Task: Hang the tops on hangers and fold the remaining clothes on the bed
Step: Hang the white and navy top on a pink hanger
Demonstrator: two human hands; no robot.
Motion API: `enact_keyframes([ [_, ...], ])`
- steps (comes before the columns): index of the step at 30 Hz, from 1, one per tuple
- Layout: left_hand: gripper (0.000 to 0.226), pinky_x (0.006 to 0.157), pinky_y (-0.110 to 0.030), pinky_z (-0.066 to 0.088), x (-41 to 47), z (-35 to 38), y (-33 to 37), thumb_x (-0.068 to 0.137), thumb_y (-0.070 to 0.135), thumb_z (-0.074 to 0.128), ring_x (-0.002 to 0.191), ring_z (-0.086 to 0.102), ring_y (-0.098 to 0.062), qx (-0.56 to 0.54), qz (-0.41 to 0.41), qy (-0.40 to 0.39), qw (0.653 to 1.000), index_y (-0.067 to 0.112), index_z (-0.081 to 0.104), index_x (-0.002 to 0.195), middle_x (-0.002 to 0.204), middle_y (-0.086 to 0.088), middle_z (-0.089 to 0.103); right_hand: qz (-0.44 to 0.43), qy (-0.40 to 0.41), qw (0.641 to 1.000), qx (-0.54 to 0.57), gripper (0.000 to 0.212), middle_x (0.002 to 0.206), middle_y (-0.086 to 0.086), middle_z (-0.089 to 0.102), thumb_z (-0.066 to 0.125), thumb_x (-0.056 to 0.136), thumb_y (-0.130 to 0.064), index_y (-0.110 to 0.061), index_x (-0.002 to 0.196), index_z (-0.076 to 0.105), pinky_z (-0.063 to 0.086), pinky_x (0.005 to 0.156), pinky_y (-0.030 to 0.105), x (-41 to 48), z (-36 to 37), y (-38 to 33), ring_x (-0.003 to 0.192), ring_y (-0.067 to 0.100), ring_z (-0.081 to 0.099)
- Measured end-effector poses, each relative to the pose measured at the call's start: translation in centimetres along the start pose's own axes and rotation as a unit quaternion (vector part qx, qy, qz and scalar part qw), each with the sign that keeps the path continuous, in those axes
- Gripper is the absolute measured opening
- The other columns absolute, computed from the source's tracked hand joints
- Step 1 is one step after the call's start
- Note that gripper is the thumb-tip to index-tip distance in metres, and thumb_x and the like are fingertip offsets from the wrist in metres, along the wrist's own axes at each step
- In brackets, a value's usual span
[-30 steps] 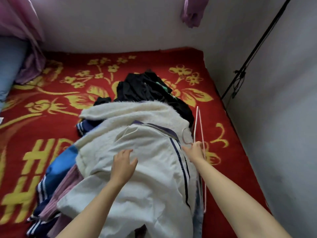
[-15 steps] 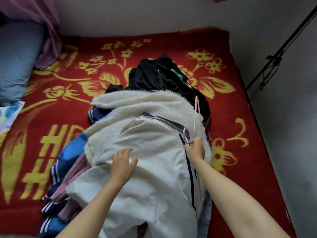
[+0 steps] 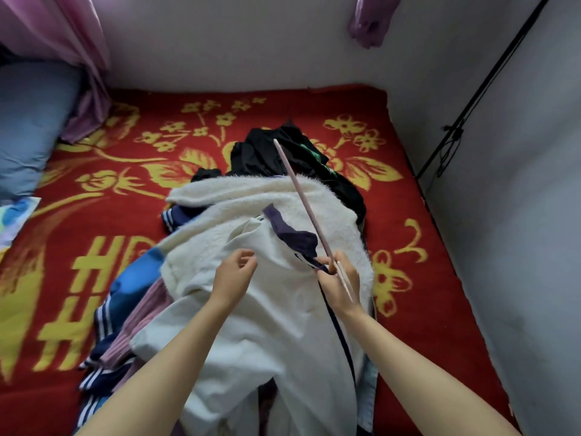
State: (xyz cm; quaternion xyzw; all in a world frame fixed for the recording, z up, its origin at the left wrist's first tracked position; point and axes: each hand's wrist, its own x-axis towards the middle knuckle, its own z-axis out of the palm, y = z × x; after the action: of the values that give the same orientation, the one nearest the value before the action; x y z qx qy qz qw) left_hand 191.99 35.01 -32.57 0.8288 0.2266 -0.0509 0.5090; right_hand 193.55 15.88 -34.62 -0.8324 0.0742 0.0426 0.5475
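A pile of clothes lies on the red bed (image 3: 103, 278). On top is a white top (image 3: 267, 325) with a dark navy collar (image 3: 295, 237) and navy stripes. My right hand (image 3: 338, 278) grips a thin pink hanger (image 3: 301, 202) together with the collar's edge; the hanger is seen edge-on, slanting up and away over the pile. My left hand (image 3: 234, 276) hovers over the white top with fingers loosely curled, holding nothing. Under the top lies a fluffy white garment (image 3: 251, 193); black clothes (image 3: 276, 152) are behind it, blue and pink striped clothes (image 3: 125, 309) to the left.
A blue pillow (image 3: 28, 127) and pink curtain (image 3: 72, 42) sit at the far left. Grey walls close the bed's far and right sides, with a black cable (image 3: 465, 114) on the right wall. A purple cloth (image 3: 371, 20) hangs above.
My right hand lifted the hanger off the bed's right side and swung it up over the pile, taking the navy collar with it. My left hand rose off the white top.
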Motion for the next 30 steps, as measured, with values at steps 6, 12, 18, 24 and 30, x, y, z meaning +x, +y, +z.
enact_keyframes([
  [6, 0.039, 0.065, -0.038, 0.053, -2.0, -2.8, 1.4, 0.093, 0.046, 0.048, 0.076, 0.062, -0.031, -0.25, -0.203, -0.125, 0.939, 0.008, 0.049, 0.101, 0.091, -0.016, 0.058, -0.004, -0.002, 1.0, -0.017, 0.055, 0.081, -0.014, 0.069, 0.06, 0.074, 0.005, -0.048, 0.06, 0.053, 0.043, 0.063, 0.031, -7.7, 2.4, -2.6, 0.071, 0.012, 0.06],
  [12, 0.02, 0.056, -0.031, 0.055, -3.4, -6.4, -0.9, 0.092, 0.025, 0.057, 0.072, 0.065, -0.027, -0.177, -0.15, -0.226, 0.946, 0.007, 0.056, 0.099, 0.091, -0.012, 0.063, 0.009, 0.007, 0.998, -0.066, 0.027, 0.075, -0.019, 0.06, 0.059, 0.086, -0.014, -0.034, 0.071, 0.048, 0.039, 0.057, 0.006, -14.0, 7.3, -4.1, 0.062, -0.015, 0.055],
  [18, 0.02, 0.052, -0.03, 0.056, -4.6, -10.1, -5.0, 0.086, -0.008, 0.045, 0.069, 0.06, -0.024, -0.121, -0.079, -0.254, 0.956, 0.006, 0.055, 0.096, 0.084, -0.014, 0.06, -0.017, 0.017, 0.992, -0.125, 0.033, 0.096, -0.004, 0.068, 0.073, 0.076, -0.039, -0.037, 0.083, 0.041, 0.048, 0.071, 0.024, -19.0, 10.1, -4.7, 0.079, 0.013, 0.064],
  [24, 0.032, 0.058, -0.027, 0.052, -7.4, -13.3, -7.7, 0.071, 0.004, 0.051, 0.074, 0.063, -0.023, -0.006, 0.057, -0.253, 0.966, 0.015, 0.062, 0.099, 0.082, -0.008, 0.066, -0.047, 0.08, 0.986, -0.141, 0.05, 0.098, 0.003, 0.066, 0.072, 0.079, -0.031, 0.006, 0.1, 0.045, 0.054, 0.066, 0.045, -17.0, 8.7, -6.9, 0.074, 0.03, 0.068],
  [30, 0.043, 0.079, -0.032, 0.046, -10.6, -15.1, -10.6, 0.078, 0.003, 0.047, 0.093, 0.056, -0.025, 0.148, 0.174, -0.199, 0.953, 0.014, 0.057, 0.118, 0.102, -0.009, 0.057, -0.176, 0.02, 0.911, -0.371, 0.06, 0.09, 0.019, 0.064, 0.078, 0.075, -0.022, 0.005, 0.114, 0.04, 0.048, 0.059, 0.043, -12.7, 10.2, -10.0, 0.073, 0.041, 0.065],
])
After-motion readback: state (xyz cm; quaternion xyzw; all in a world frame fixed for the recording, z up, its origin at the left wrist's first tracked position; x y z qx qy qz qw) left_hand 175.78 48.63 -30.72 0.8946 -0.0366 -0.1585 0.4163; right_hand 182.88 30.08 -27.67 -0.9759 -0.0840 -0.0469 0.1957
